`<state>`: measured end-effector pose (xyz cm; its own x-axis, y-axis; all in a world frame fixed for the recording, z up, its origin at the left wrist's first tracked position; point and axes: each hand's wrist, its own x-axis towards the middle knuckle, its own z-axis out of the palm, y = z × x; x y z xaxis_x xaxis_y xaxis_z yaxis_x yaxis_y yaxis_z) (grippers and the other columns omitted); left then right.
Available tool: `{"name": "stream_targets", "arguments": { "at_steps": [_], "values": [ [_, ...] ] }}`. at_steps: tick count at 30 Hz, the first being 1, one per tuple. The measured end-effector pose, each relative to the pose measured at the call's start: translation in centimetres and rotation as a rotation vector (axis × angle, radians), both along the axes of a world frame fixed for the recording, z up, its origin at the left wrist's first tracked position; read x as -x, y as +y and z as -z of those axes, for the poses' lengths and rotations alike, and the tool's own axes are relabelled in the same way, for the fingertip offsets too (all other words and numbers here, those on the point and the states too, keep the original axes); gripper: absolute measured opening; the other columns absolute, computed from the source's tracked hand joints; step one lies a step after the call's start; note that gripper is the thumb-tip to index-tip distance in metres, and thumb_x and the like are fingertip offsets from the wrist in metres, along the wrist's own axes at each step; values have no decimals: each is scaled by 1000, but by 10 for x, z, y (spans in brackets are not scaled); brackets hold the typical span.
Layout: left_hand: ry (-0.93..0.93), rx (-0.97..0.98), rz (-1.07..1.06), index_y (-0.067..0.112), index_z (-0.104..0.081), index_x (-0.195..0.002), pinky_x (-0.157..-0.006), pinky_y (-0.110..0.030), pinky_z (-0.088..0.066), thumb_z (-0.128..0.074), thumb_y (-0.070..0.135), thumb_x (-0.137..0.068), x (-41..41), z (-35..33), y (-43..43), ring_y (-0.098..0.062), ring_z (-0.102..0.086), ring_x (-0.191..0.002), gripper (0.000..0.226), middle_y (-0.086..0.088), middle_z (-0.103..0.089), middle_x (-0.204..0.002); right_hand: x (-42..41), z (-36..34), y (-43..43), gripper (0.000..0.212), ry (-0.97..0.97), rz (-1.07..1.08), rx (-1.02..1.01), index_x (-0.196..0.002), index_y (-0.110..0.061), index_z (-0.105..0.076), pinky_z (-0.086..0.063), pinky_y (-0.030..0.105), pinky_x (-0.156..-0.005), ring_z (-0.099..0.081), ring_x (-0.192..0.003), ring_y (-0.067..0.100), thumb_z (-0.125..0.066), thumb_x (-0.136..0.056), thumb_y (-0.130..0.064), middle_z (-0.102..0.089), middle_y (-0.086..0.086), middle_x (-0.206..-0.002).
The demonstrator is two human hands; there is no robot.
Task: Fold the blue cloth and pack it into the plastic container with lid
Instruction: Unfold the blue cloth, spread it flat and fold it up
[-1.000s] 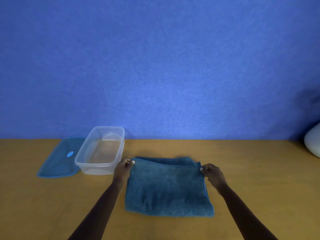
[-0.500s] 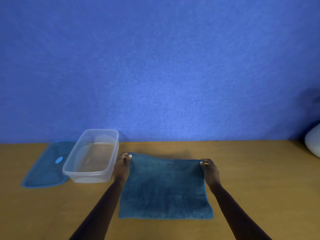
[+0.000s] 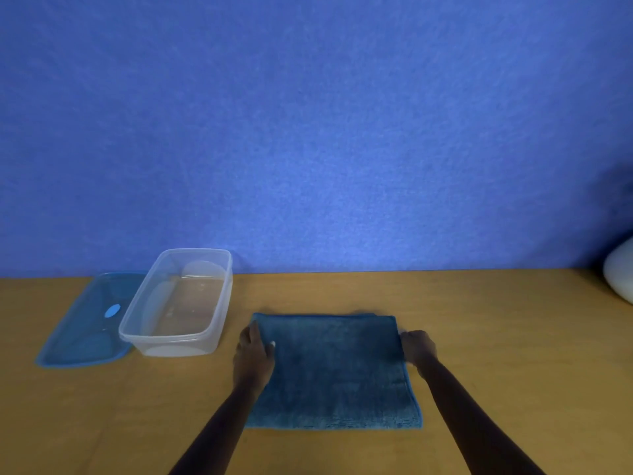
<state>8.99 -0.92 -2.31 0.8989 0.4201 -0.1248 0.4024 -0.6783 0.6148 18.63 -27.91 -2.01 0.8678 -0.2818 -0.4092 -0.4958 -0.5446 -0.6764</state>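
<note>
The blue cloth (image 3: 332,368) lies flat on the wooden table (image 3: 496,337) as a folded rectangle, its layers stacked with the edges lined up. My left hand (image 3: 253,354) is at the cloth's left edge near the far corner, thumb on top of the fabric. My right hand (image 3: 418,346) is curled on the right edge at about the same height. The clear plastic container (image 3: 178,347) stands open and empty to the left of the cloth. Its blue lid (image 3: 85,330) lies flat on the table beside it, further left.
A blue wall (image 3: 308,132) rises straight behind the table's far edge. A white rounded object (image 3: 620,275) sits at the far right edge of the view. A narrow strip of table separates the container from the cloth.
My hands laid the raised far edge of the cloth down flat, then slid from the far corners a little way down the side edges.
</note>
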Motion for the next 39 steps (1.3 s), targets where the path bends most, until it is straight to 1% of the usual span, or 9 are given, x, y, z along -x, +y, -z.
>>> {"name": "stream_targets", "arguments": {
  "at_steps": [5, 8, 12, 17, 22, 27, 33, 37, 39],
  "values": [
    [36, -20, 31, 3, -16, -148, -110, -42, -36, -48, 20, -95, 3, 1, 3, -34, -34, -136, 64, -18, -24, -152, 3, -10, 1, 35, 60, -49, -89, -73, -1, -51, -33, 30, -57, -41, -54, 20, -52, -93, -30, -46, 9, -61],
    [51, -14, 41, 4, -16, -148, -110, -42, -35, -49, 20, -95, 4, 0, 4, -34, -33, -137, 64, -18, -24, -152, 9, -20, 6, 45, 17, -83, -141, -53, -9, -43, -27, 27, -51, -35, -48, 17, -62, -87, -31, -41, 6, -54],
    [58, 12, 55, 4, -15, -148, -112, -42, -33, -50, 20, -95, 6, 0, 6, -33, -31, -139, 66, -18, -22, -153, 30, -29, 25, 9, -355, -241, 26, -87, -3, -65, -38, 26, -68, -52, -76, 20, -66, -82, -10, -60, 12, -86],
    [67, 25, 75, 5, -16, -149, -112, -42, -34, -50, 19, -94, 8, -3, 8, -33, -33, -137, 66, -17, -23, -153, 56, -18, 42, 24, -464, -627, 399, -109, -12, -60, -47, 32, -85, -52, -109, 24, -57, -85, -11, -54, 8, -115],
    [55, 44, 73, 5, -18, -148, -110, -43, -36, -50, 16, -94, 10, -5, 12, -33, -37, -135, 64, -17, -26, -152, 47, -24, 35, 12, -565, -330, 214, -95, -3, -62, -46, 36, -77, -57, -95, 31, -59, -84, -3, -62, 15, -101],
    [-29, 91, 17, 4, -25, -146, -109, -43, -36, -49, 10, -95, 12, -6, 12, -34, -41, -133, 57, -18, -35, -149, 22, -22, 7, 19, -275, 0, 7, -104, 1, -60, -40, 32, -72, -60, -99, 37, -56, -88, -9, -66, 24, -106],
    [-41, 64, -220, 1, -45, -131, -94, -48, -46, -43, 18, -97, 16, -6, 13, -40, -54, -115, 38, -24, -56, -127, 29, -9, -8, 27, -80, -97, -5, -100, 3, -66, -41, 32, -71, -58, -86, 27, -58, -89, -20, -65, 17, -94],
    [-41, 80, -234, -2, -57, -111, -83, -42, -47, -42, 22, -98, 18, -4, 15, -39, -60, -102, 31, -24, -66, -107, 37, -7, -8, 29, -85, -156, 54, -60, -15, -55, -36, 29, -66, -52, -69, 19, -61, -88, -17, -55, 1, -66],
    [-169, 117, -219, -4, -56, -104, -79, -43, -47, -41, 18, -98, 17, -7, 12, -39, -61, -94, 27, -25, -66, -97, 39, -10, -6, 25, -116, -160, 44, -64, -13, -57, -36, 29, -66, -52, -72, 20, -59, -89, -15, -54, 1, -69]
  ]
}}
